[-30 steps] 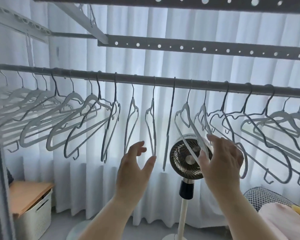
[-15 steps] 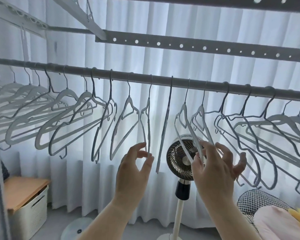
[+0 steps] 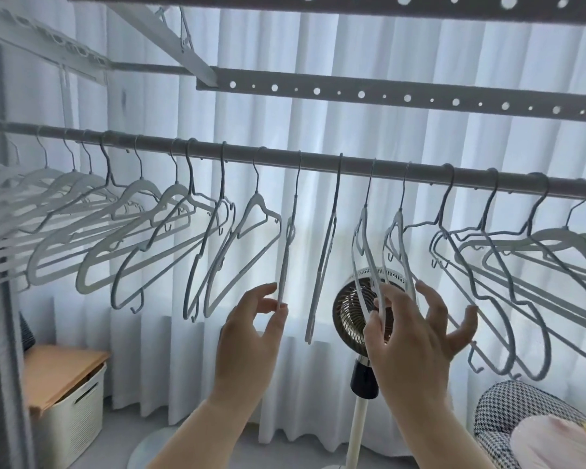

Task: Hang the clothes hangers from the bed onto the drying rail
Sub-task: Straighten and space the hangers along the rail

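A grey drying rail point(image 3: 318, 163) crosses the view, sloping slightly down to the right. Several grey and white clothes hangers hang from it along its whole length. My left hand point(image 3: 251, 333) reaches up and pinches the lower end of an edge-on hanger point(image 3: 290, 245) with its fingertips. To the right, beyond one more edge-on hanger point(image 3: 325, 252), my right hand point(image 3: 416, 336) holds the lower bar of a white hanger point(image 3: 364, 252) between thumb and forefinger. Its other fingers are spread. The bed is out of view.
A standing fan point(image 3: 345, 309) is behind my right hand, in front of white curtains. Perforated bars point(image 3: 386, 95) run above the rail. A white storage box with a wooden lid point(image 3: 68, 404) sits at lower left beside a shelf post point(image 3: 11, 367). A houndstooth cushion point(image 3: 508, 418) lies at lower right.
My left hand's fingers have closed onto the edge-on hanger's lower end. My right hand has spread its outer fingers while staying on the white hanger. The hangers left of centre have swung.
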`<state>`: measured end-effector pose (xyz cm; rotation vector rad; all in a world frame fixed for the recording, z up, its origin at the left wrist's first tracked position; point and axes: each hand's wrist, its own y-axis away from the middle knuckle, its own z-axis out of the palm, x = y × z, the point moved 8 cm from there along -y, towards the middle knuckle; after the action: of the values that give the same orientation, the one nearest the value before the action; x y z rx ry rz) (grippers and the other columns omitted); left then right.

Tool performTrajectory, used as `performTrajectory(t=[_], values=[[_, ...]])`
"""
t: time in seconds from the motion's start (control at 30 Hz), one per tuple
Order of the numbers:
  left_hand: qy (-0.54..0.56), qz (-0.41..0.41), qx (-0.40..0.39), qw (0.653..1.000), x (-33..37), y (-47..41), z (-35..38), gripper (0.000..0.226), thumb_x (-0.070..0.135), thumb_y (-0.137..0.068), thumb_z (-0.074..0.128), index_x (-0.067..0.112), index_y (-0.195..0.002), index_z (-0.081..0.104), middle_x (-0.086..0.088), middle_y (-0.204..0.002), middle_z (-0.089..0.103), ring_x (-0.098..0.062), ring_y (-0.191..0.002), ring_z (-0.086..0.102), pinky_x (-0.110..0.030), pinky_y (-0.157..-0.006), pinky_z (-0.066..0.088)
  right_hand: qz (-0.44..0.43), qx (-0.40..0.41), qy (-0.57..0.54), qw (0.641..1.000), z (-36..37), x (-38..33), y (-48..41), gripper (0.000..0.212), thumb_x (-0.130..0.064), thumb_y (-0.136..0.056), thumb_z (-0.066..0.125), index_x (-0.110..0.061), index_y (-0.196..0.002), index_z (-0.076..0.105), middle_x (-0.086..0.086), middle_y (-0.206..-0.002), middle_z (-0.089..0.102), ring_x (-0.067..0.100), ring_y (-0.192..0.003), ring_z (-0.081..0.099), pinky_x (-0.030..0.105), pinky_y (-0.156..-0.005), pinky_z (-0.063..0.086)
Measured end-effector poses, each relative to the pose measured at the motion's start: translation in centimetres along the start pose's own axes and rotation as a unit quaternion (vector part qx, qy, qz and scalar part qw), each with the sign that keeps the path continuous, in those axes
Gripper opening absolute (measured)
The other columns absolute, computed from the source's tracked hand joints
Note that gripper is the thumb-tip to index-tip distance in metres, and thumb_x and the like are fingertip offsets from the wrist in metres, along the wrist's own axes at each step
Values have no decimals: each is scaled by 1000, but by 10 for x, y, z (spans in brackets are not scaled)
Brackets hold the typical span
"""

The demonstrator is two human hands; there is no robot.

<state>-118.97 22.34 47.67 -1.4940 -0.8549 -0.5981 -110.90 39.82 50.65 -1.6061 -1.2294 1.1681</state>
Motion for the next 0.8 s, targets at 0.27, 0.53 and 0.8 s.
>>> performTrajectory(t=[0.27,0.53,0.8], values=[[-7,8,9,1000,-5,0,-6,20,16,-87,57,30,-101,52,22,-89,57,3,-91,52,-3,-75,34,-11,-7,0,1000,0,-2,1,30,-34,-74,40,-21,-97,54,-7,-73,71,20,-112,38,33,-110,-14],[-60,71,82,992,5,18,-41,20,56,-70,45,52,-89,43,38,-93,49,27,-94,43,-4,-80,39,7,31,-62,998,-16,-8,-4,33,-42,-74,43,-23,-101,49,3,-92,70,22,-117,36,27,-110,-12],[-64,57,191,978,-18,19,-100,19,51,-70,46,43,-87,48,31,-83,58,24,-86,46,7,-76,32,-61,109,-235,964,-35,-55,12,18,-27,-80,48,-24,-97,53,-13,-94,56,4,-106,41,17,-102,15]])
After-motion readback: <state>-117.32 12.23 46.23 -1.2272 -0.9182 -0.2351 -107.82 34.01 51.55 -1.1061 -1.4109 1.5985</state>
